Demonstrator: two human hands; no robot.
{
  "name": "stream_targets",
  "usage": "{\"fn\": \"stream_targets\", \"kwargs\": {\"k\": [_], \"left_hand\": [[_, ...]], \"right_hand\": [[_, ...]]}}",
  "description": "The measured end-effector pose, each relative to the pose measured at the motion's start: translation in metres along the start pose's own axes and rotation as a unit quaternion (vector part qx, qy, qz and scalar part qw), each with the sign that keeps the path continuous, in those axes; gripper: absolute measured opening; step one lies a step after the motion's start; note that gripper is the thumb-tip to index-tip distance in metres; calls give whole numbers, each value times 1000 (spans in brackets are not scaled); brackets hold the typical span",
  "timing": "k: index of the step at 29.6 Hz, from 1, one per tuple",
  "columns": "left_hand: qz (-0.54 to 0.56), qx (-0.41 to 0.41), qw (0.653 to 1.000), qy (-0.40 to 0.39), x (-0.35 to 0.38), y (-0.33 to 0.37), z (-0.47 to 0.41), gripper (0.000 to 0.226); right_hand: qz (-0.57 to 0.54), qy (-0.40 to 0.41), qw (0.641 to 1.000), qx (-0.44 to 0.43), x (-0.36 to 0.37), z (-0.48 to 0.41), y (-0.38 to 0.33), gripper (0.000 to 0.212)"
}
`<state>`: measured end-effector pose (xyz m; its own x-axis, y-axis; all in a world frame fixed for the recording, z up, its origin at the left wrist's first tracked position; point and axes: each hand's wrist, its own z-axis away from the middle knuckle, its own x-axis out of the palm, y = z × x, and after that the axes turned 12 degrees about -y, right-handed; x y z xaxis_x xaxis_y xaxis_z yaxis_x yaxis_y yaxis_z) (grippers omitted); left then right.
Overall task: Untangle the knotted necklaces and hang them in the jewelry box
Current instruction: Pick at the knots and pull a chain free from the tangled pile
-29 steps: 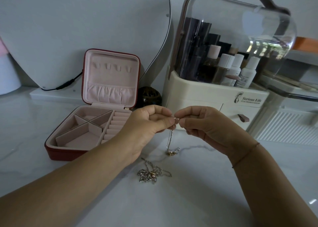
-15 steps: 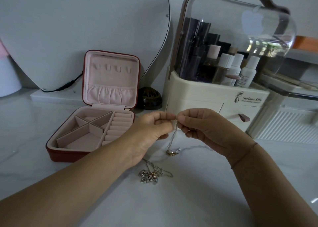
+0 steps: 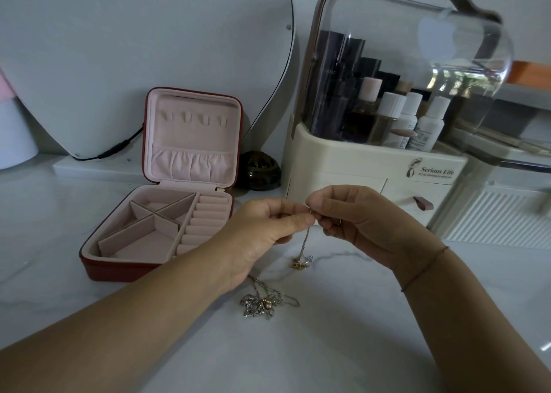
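Note:
A thin silver necklace (image 3: 304, 245) hangs from my fingertips, its gold pendant end touching the white tabletop. My left hand (image 3: 265, 228) and my right hand (image 3: 354, 216) meet above the table and both pinch the top of this chain, at its clasp end. A second tangle of silver necklaces (image 3: 262, 303) with a small pink bead lies on the table below my left wrist. The red jewelry box (image 3: 125, 269) stands open to the left, its pink lid upright with several small hooks and a gathered pocket, all bare.
A cream cosmetics organizer (image 3: 372, 166) with a clear dome and bottles stands right behind my hands. A dark round ornament (image 3: 259, 170) sits between it and the box. A large mirror (image 3: 134, 49) leans at the back with a black cable.
The view has shifted slightly and my hands have stayed together at the chain's top. The hanging necklace and the tangle on the table lie as before.

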<state>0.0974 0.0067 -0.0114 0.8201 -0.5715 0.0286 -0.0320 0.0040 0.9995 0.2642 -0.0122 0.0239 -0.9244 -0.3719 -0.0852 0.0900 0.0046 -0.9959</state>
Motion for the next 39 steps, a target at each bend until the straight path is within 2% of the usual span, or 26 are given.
{"fn": "stream_targets", "kwargs": {"k": [14, 18, 24, 27, 35, 39], "left_hand": [[-23, 11, 1000, 9, 1, -1, 0, 12], [-13, 22, 1000, 10, 0, -3, -1, 15], [-13, 56, 997, 42, -2, -4, -2, 8], [-22, 65, 996, 61, -2, -5, -3, 4], [9, 61, 996, 68, -3, -2, -4, 5], [22, 64, 996, 63, -2, -1, -4, 4]], "right_hand": [[-11, -3, 1000, -2, 1, 0, 0, 11], [-5, -4, 1000, 7, -1, 1, 0, 15], [24, -14, 999, 36, -2, 0, 1, 29], [58, -17, 997, 43, -1, 1, 1, 28], [102, 12, 995, 8, 2, -1, 3, 35], [95, 21, 995, -6, 0, -3, 5, 26]]}}
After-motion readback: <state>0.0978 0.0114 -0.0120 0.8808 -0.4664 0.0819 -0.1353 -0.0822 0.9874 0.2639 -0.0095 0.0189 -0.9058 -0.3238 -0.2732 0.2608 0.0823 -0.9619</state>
